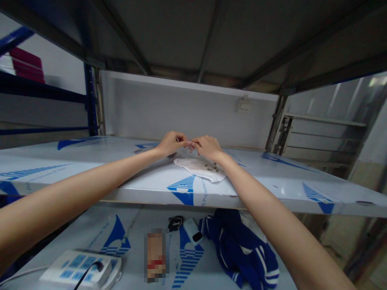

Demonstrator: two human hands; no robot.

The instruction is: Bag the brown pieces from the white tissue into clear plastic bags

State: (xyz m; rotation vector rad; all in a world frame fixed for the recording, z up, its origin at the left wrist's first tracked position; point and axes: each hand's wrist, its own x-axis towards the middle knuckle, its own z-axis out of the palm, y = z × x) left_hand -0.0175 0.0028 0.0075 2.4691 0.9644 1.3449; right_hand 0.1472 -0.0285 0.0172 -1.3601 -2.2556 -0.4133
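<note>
Both of my arms reach out over the upper shelf, and the fingertips meet in the middle. My left hand [173, 143] is closed in a pinch, its thumb and fingers touching those of the other hand. My right hand [208, 146] is pinched too, fingers bent downward. Whatever lies between the fingertips is too small to make out. Under the hands a white cloth or paper sheet [196, 166] lies flat, with several small dark pieces [214, 166] on its right part. Something partly hidden lies on the shelf behind my left wrist.
The upper shelf [127, 175] is wrapped in printed film; a metal shelf hangs low overhead. On the lower shelf are a power strip [78, 268], a blurred-out item [156, 253], a light blue device [192, 231], a small black item [175, 222] and a blue garment [236, 245].
</note>
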